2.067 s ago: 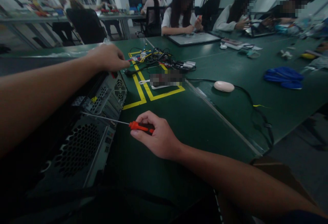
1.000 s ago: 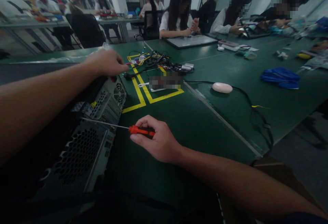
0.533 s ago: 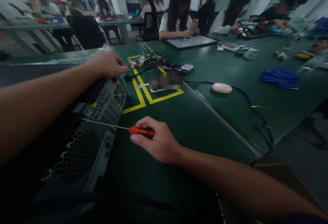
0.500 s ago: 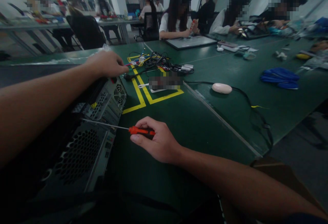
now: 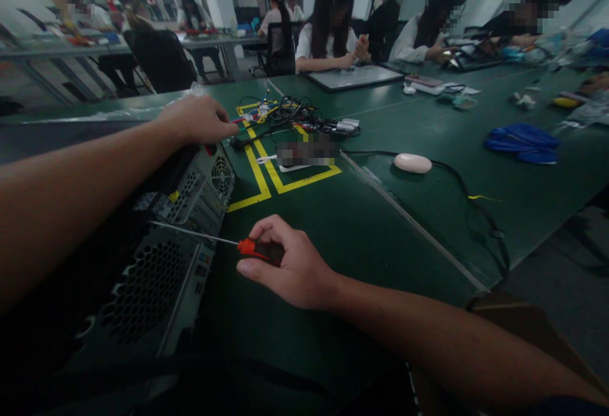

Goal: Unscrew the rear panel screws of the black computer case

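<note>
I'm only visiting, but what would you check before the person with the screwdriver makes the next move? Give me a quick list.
1. Right hand around the screwdriver handle: ok.
2. Screwdriver tip seated in a screw: cannot tell, too dark there.
3. Left hand at the computer case, by its upper edge: ok.
4. Cable tangle clear of the screwdriver: ok.
5. Light on the near end of the case: not ok, deep shadow.
</note>
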{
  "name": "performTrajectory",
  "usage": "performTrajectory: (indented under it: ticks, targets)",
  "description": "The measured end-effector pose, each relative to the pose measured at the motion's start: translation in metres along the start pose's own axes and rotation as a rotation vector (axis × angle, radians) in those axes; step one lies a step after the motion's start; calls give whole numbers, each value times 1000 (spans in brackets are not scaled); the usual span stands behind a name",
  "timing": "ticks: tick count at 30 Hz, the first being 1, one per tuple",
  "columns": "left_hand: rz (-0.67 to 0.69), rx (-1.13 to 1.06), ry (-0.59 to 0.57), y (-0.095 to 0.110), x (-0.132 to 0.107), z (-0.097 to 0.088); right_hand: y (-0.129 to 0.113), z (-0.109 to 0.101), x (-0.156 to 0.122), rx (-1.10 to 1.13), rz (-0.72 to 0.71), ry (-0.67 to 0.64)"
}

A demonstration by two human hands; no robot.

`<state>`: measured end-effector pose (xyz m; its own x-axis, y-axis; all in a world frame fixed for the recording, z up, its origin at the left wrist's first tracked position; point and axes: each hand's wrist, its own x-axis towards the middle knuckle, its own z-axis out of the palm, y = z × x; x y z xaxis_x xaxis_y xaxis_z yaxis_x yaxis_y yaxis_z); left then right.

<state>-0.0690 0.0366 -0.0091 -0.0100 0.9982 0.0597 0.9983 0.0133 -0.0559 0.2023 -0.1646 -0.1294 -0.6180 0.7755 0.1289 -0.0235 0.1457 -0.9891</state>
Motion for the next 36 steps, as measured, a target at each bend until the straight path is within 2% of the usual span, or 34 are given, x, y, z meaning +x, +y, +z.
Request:
performTrajectory:
  ticks: [14, 36]
  targets:
    - [11, 46, -11, 6, -7, -5, 1, 0, 1, -8, -35, 25]
    - [27, 46, -15, 3, -3, -2, 2, 1, 1, -18, 7, 24]
